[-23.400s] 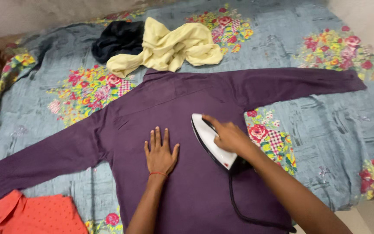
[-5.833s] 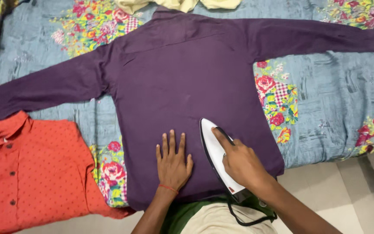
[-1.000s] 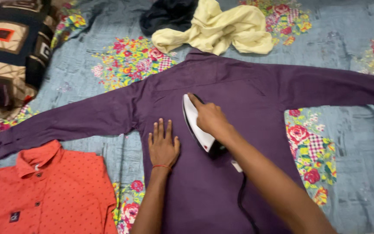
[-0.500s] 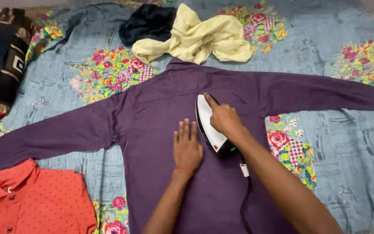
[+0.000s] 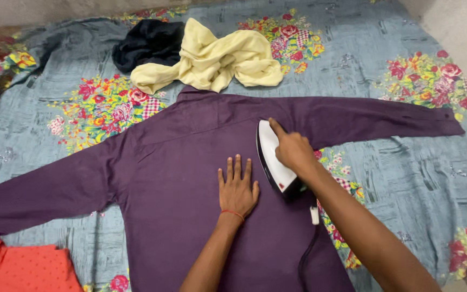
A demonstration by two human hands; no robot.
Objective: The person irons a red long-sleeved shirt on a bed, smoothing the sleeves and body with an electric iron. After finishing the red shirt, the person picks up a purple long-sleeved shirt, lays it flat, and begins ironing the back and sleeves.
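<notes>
Shirt (image 5: 190, 178), dark purple, lies back-up and spread flat on our flowered bed sheet (image 5: 417, 162), sleeves stretched out to both sides and collar pointing away from us. Our right hand (image 5: 294, 151) is closed around the handle of the white iron (image 5: 273, 159), which sits on the upper right of the shirt's back with its long axis and tip pointing toward the collar. Just to its left, nearly touching, our left hand (image 5: 238, 186) lies flat with fingers spread, holding nothing and pressing the cloth.
</notes>
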